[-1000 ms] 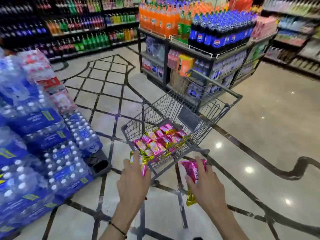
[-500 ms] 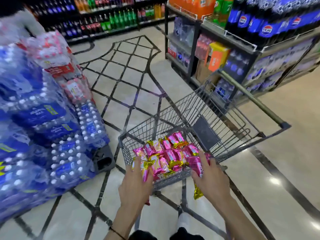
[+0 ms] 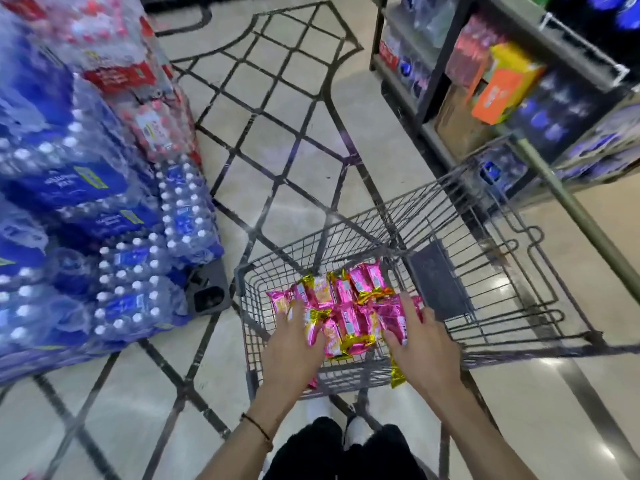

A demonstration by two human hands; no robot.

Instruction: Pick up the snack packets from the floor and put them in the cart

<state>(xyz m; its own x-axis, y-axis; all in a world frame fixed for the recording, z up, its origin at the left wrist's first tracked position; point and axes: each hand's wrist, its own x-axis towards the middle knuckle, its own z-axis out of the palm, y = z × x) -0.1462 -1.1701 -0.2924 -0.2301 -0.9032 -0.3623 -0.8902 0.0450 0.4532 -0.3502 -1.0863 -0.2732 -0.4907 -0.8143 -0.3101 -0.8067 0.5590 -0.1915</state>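
The pale floor (image 3: 277,150) carries a web of dark inlaid lines. Shrink-wrapped water packs (image 3: 86,188) are stacked high on the left, blurred. A shelf (image 3: 433,98) of bottles and boxes stands at upper right. Between them, just ahead of the person, is a wire cart (image 3: 485,271), its handle on the far right side next to the shelf.

A pile of pink and gold packets (image 3: 346,306) lies on the cart's bottom at its near end. Both hands reach over the near rim into it.

The right hand (image 3: 426,348) grips one packet (image 3: 393,315): thumb and fingers are curled around its pink body over the right edge of the pile, and its gold end sticks out below the palm, outside the wire wall.

The left hand (image 3: 294,344) lies over the pile's left edge, fingers stretched forward. A pink scrap shows under its palm, but I cannot tell whether the fingers grip it. A thin dark bracelet (image 3: 258,426) circles that wrist.
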